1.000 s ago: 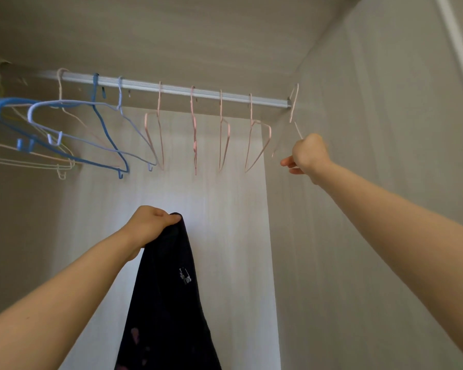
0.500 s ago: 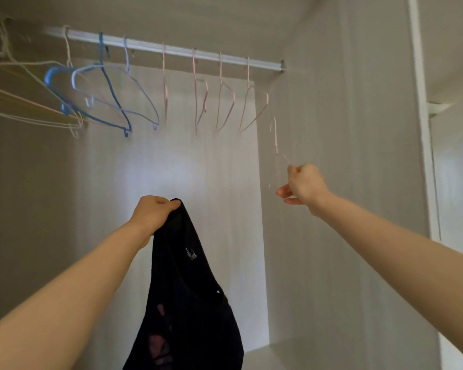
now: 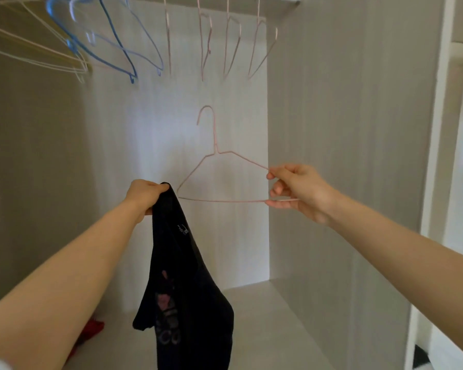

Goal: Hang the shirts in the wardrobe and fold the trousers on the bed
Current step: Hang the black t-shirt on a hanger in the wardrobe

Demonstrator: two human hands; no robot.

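Note:
My left hand [image 3: 144, 196] grips the top of a black shirt [image 3: 187, 295], which hangs down limp inside the open wardrobe and shows a pink print low on its front. My right hand [image 3: 298, 192] pinches the right end of a thin pink wire hanger [image 3: 216, 166]. The hanger is held upright in front of the wardrobe's back wall, hook up, free of the rail. Its left tip comes close to the shirt's top edge by my left hand.
Several pink wire hangers [image 3: 230, 41], blue ones [image 3: 112, 46] and pale ones [image 3: 32, 49] dangle from above at the top of the view. The wardrobe's right wall [image 3: 345, 156] stands close to my right hand. Something red [image 3: 91, 329] lies on the wardrobe floor [image 3: 265, 329].
My right hand took the pink hanger off the rail's right end, brought it down and left, and turned it broadside. The view tilted down. My left hand keeps the shirt.

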